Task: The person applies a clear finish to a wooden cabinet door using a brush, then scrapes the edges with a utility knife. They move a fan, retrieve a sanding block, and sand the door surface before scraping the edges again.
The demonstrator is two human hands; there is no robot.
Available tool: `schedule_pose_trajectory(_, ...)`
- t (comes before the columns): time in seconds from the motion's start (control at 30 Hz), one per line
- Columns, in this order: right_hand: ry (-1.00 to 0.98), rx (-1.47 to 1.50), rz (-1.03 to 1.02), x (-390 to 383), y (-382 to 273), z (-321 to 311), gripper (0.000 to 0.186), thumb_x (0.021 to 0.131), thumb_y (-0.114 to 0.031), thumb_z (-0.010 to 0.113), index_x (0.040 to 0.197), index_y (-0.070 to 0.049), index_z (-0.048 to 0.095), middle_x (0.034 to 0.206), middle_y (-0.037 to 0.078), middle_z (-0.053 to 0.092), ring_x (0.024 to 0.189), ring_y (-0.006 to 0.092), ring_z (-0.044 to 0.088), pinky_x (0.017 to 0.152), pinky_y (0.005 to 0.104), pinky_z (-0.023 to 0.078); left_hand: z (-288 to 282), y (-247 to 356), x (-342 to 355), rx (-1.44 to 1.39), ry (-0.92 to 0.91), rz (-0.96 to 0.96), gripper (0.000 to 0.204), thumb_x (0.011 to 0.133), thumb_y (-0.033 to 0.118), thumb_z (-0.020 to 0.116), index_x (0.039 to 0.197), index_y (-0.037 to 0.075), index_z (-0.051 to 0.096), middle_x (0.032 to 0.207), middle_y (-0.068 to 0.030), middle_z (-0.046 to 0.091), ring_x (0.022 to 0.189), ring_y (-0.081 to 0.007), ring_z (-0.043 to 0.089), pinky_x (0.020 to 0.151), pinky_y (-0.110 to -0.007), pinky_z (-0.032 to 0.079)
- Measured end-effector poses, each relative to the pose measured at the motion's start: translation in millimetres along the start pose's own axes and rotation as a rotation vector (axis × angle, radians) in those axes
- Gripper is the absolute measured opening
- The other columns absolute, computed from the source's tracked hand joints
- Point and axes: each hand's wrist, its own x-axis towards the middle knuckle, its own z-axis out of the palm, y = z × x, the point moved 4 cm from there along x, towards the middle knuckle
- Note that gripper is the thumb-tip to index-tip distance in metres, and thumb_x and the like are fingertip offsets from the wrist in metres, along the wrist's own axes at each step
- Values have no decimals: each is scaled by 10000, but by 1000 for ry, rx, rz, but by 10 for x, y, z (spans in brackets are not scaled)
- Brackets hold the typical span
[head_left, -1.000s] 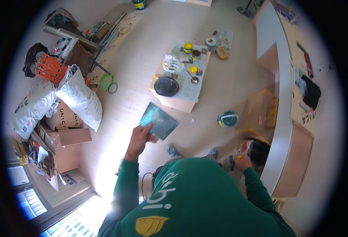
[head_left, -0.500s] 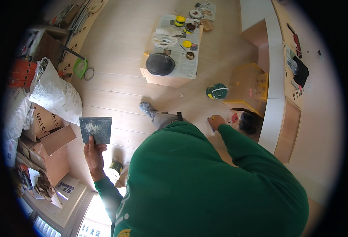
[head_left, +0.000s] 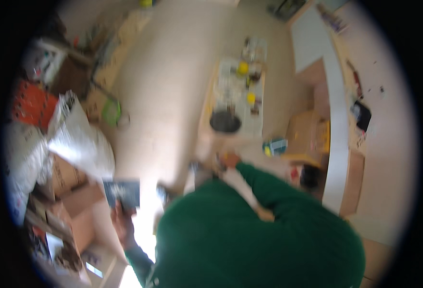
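Note:
At the lower left, my left hand point(head_left: 123, 225) grips a dark square plate point(head_left: 125, 188) with a pale smear on its face, thumb over its front. My right hand point(head_left: 230, 160) is closed in front of my body, just short of a low bench spread with newspaper point(head_left: 257, 117). A small thing seems to stick out of its fingers, but motion blur hides what it is. On the bench's near end sits a black round pad-like thing point(head_left: 225, 122). Yellow-topped tins point(head_left: 242, 68) stand farther along it.
A dark green bucket point(head_left: 275, 147) stands right of the bench, beside a yellow-edged box point(head_left: 303, 132). White cabinets point(head_left: 336, 158) run along the right. Stuffed white sacks point(head_left: 84, 150), cardboard boxes point(head_left: 89, 218) and a green-framed thing point(head_left: 110, 112) line the left.
My view has swung, so the room sits lower in it. My right hand has moved left, in front of my body, toward the bench. My left hand still holds the plate.

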Motion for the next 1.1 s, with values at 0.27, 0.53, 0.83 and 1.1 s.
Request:
schedule_pose_trajectory(0.27, 24, 45, 277, -773, -251, 573, 446, 997, -452, 503, 1018, -71, 734, 1030, 202, 740, 983, 429, 692, 892, 530, 532, -636, 151, 811, -416, -112, -204, 401, 1043, 415, 629, 1102, 19, 644, 807, -81, 713, 560, -160, 668, 522, -284, 567)
schedule_pose_trajectory(0.53, -265, -189, 183, -1080, -821, 1605, 386, 1014, -366, 460, 1140, -163, 764, 1084, 143, 760, 998, 379, 719, 896, 499, 560, -1901, -296, 982, -422, -153, -99, 381, 1093, 319, 538, 1271, -10, 612, 858, -97, 665, 689, -190, 693, 605, -317, 594)
schedule_pose_trajectory(0.83, -212, -180, -180, -296, 197, 2326, 386, 984, -396, 522, 1227, -182, 732, 1097, 119, 763, 999, 338, 717, 828, 484, 569, -2416, -221, 1026, -503, -34, -297, 431, 1052, 401, 630, 1018, -26, 680, 883, -119, 724, 700, -185, 730, 652, -303, 607)
schedule_pose_trajectory(1.1, -261, -494, -495, 1563, -1701, 537, 321, 763, -177, 835, 1038, -102, 688, 963, 46, 758, 852, 223, 746, 765, 390, 600, -2504, -252, 1355, -565, 195, -352, 435, 1057, 407, 621, 1078, -22, 692, 867, -127, 755, 681, -180, 746, 639, -289, 626)
